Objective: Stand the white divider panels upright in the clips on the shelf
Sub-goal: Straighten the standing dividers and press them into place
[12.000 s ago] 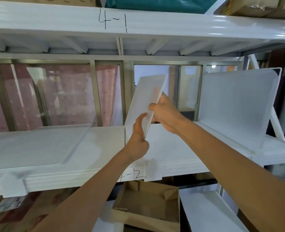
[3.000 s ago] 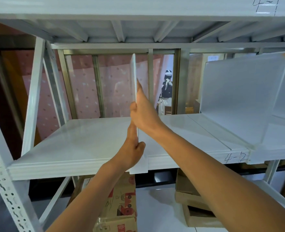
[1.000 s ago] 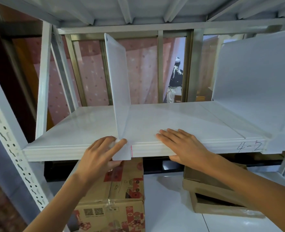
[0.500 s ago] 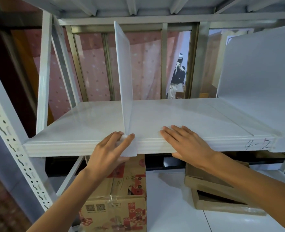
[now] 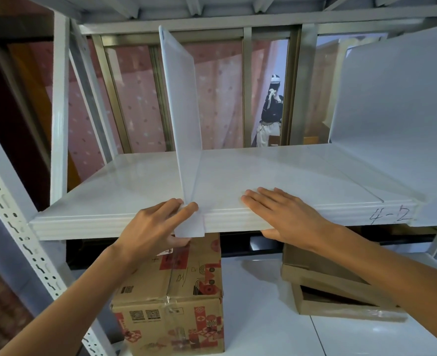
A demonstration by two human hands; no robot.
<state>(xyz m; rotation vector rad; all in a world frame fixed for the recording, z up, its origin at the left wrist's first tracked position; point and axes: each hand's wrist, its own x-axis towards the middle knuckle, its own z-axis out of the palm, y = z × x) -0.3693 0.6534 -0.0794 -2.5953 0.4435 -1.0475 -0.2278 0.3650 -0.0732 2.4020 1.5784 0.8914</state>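
Note:
A white divider panel (image 5: pixel 180 98) stands upright on the white shelf (image 5: pixel 302 173), its front foot seated in a white clip (image 5: pixel 191 226) on the shelf's front edge. My left hand (image 5: pixel 155 224) grips that clip, fingers on top and thumb below. My right hand (image 5: pixel 281 214) lies flat on the shelf's front edge to the right, fingers spread, thumb under the lip. A second divider panel (image 5: pixel 394 109) stands upright at the right, near the handwritten "4-2".
A perforated white upright (image 5: pixel 11 214) rises at the left. Below the shelf sit a printed cardboard box (image 5: pixel 173 304) and open flat cartons (image 5: pixel 335 286). Behind the rack are a window frame, pink curtain and a person in the distance.
Twelve seconds ago both hands held a tilted panel; three seconds ago they held another upright. Now it stands in its clip, and only the view has shifted slightly in the last second.

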